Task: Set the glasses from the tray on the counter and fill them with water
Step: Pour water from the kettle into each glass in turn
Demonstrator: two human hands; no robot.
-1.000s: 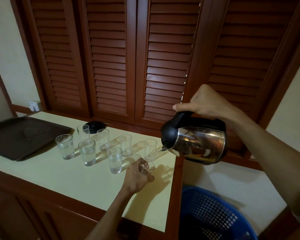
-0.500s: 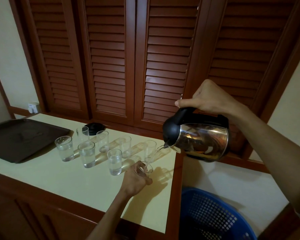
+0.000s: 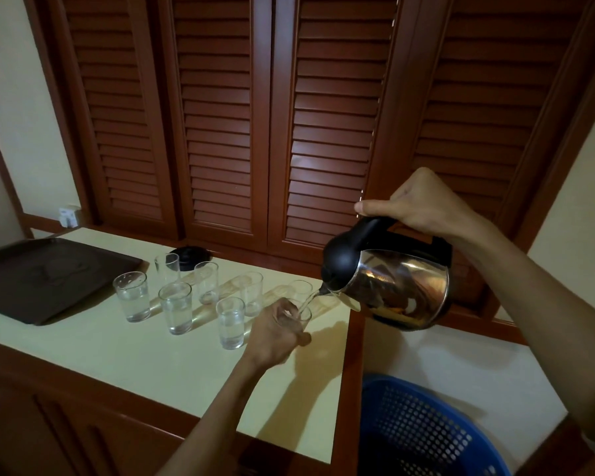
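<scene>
My right hand (image 3: 423, 204) grips the black handle of a steel kettle (image 3: 397, 288), tilted left, with a thin stream of water leaving its spout. My left hand (image 3: 272, 329) is wrapped around a clear glass (image 3: 301, 317) that stands on the cream counter (image 3: 117, 352) near its right end, under the stream. Several other clear glasses stand in two rows to the left; the front three (image 3: 231, 322) (image 3: 176, 307) (image 3: 132, 300) hold water. A back-row glass (image 3: 301, 291) stands just behind the held one. The dark brown tray (image 3: 21, 280) lies bare at far left.
A black kettle base (image 3: 189, 257) sits at the back of the counter behind the glasses. Louvered wooden doors (image 3: 334, 132) rise behind. A blue perforated basket (image 3: 426, 431) stands on the floor right of the counter's wooden end. A white plug (image 3: 67, 216) sits on the left wall.
The kettle has risen a little and tipped further; water now runs from the spout into the glass my left hand holds. The other glasses have stayed put.
</scene>
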